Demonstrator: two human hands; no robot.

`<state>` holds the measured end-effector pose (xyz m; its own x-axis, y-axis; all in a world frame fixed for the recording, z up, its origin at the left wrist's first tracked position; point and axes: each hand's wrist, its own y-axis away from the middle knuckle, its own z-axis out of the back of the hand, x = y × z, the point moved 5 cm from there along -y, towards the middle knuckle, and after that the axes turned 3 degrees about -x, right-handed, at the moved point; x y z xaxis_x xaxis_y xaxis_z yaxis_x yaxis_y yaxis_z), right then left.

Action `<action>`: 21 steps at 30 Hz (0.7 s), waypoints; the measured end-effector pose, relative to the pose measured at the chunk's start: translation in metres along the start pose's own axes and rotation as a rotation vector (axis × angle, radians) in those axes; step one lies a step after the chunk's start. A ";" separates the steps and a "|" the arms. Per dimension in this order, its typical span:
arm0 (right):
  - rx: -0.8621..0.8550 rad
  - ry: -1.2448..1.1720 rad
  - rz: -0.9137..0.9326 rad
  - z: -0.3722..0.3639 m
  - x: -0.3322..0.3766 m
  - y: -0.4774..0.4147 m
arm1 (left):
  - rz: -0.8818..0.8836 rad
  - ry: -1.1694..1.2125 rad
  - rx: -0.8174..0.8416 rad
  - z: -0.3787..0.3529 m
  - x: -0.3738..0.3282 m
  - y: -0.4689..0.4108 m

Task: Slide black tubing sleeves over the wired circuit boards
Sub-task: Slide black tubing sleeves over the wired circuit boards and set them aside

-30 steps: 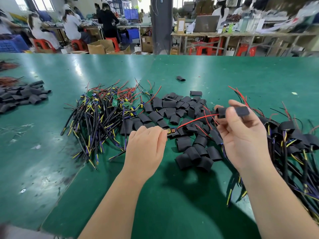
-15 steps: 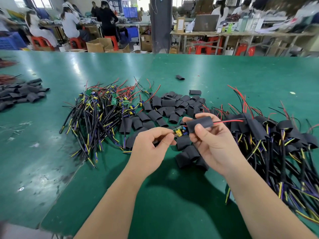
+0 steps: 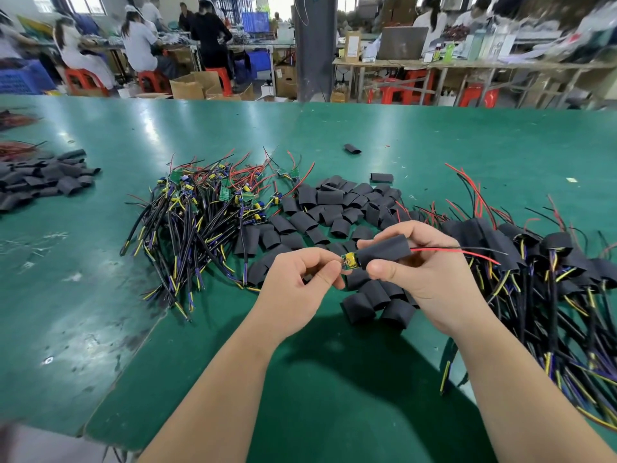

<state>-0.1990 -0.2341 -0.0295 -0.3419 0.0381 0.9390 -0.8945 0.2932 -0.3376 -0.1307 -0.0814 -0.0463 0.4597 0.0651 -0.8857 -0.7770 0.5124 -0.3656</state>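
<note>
My right hand (image 3: pixel 420 272) grips a black tubing sleeve (image 3: pixel 384 250) between thumb and fingers. A small circuit board (image 3: pixel 350 262) with a yellow part pokes out of the sleeve's left end, pinched by my left hand (image 3: pixel 300 289). Its red and black wires (image 3: pixel 457 251) stick out of the sleeve's right end. Both hands hover above the green table (image 3: pixel 334 379), over a heap of loose black sleeves (image 3: pixel 334 208).
A pile of bare wired boards (image 3: pixel 200 215) lies to the left. Sleeved boards with cables (image 3: pixel 551 279) are heaped on the right. More sleeves (image 3: pixel 43 178) sit at the far left, and one stray sleeve (image 3: pixel 352 148) lies farther back. People work at benches beyond.
My right hand has brought the sleeve leftward along the red wire, from far out on the wire onto the board. The hands have closed together.
</note>
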 end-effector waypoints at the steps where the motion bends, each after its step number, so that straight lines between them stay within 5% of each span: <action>1: 0.013 0.004 -0.007 -0.003 0.000 0.000 | -0.008 -0.019 0.011 -0.001 0.000 0.000; 14: -0.099 -0.072 -0.208 -0.024 -0.019 0.005 | 0.082 0.074 -0.146 0.004 0.006 0.001; 17: -0.208 -0.431 -0.256 -0.012 -0.010 0.001 | 0.025 0.185 -0.218 0.010 0.003 0.000; 19: -0.326 -0.543 -0.222 0.008 0.004 -0.001 | 0.026 0.111 -0.361 0.024 0.006 -0.002; 21: -0.466 -0.435 -0.162 0.032 0.016 0.000 | 0.102 -0.224 -0.549 0.047 0.019 -0.004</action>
<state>-0.2140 -0.2644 -0.0167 -0.3859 -0.4022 0.8302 -0.7593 0.6496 -0.0383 -0.0987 -0.0416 -0.0484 0.4038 0.2999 -0.8643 -0.9033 -0.0188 -0.4285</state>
